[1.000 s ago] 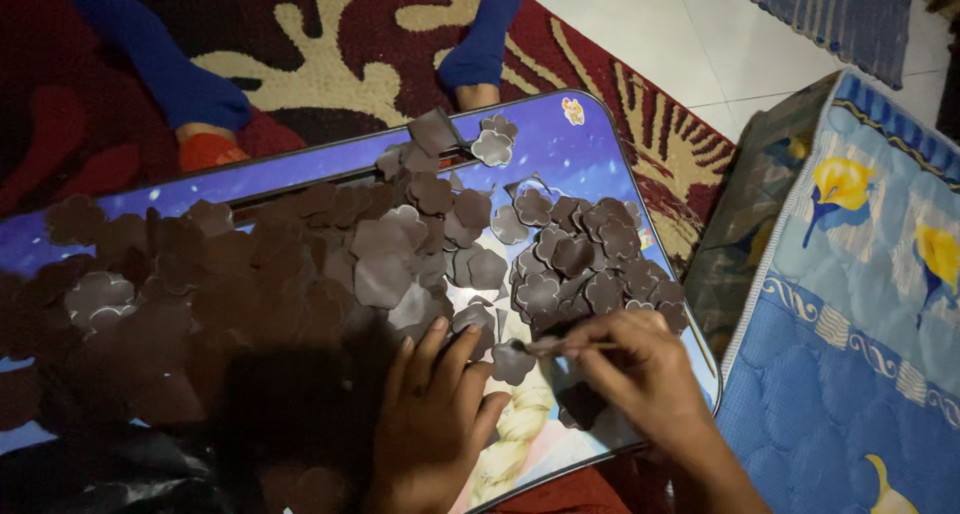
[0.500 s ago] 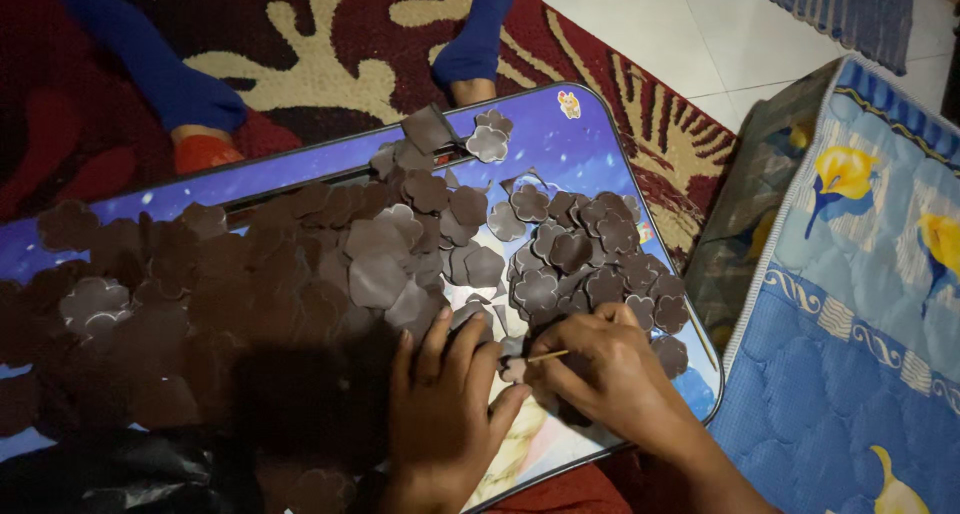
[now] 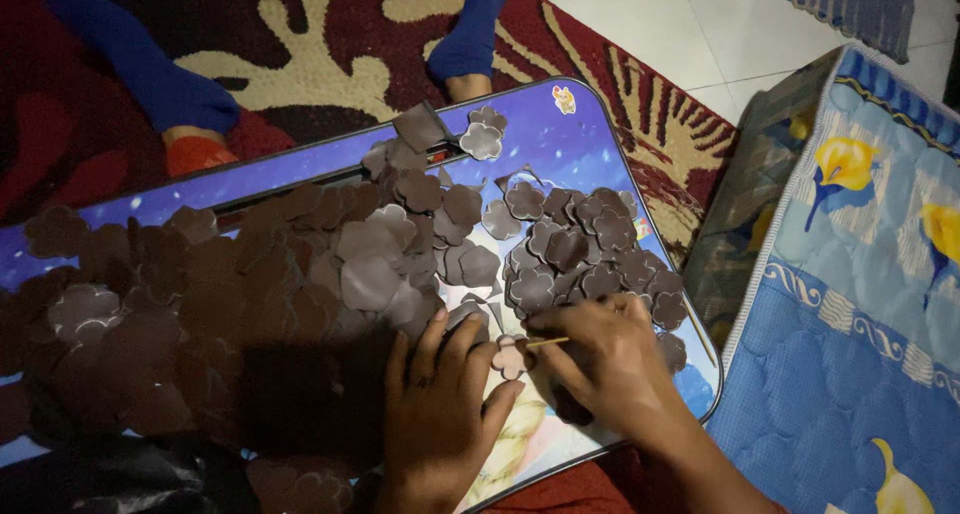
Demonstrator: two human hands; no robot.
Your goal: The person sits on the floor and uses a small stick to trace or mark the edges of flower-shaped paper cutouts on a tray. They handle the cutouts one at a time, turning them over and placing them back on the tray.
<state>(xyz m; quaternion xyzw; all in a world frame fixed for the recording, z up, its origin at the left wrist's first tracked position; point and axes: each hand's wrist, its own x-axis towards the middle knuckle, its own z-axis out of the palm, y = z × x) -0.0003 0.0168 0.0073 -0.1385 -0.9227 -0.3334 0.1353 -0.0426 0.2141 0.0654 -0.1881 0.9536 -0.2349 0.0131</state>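
Many dark brown flower-shaped cutouts [image 3: 380,264] cover a blue picture-printed lap table [image 3: 590,144]. My left hand [image 3: 440,414] lies flat on the table near its front edge, fingers spread, its fingertips pinning down one small brown flower piece [image 3: 508,357]. My right hand [image 3: 610,359] pinches a thin pale stick [image 3: 545,343] whose tip points at that same piece. A second heap of cutouts [image 3: 585,249] lies just beyond my right hand.
Another person's legs in blue sleeves [image 3: 165,89] rest on the red and cream patterned rug [image 3: 330,34] behind the table. A blue quilted mattress with yellow flowers [image 3: 860,304] stands at the right. White floor tiles [image 3: 690,24] show at the top right.
My right hand has slid left with the stick, closing in on the piece under my left fingertips. My left hand has stayed in place.
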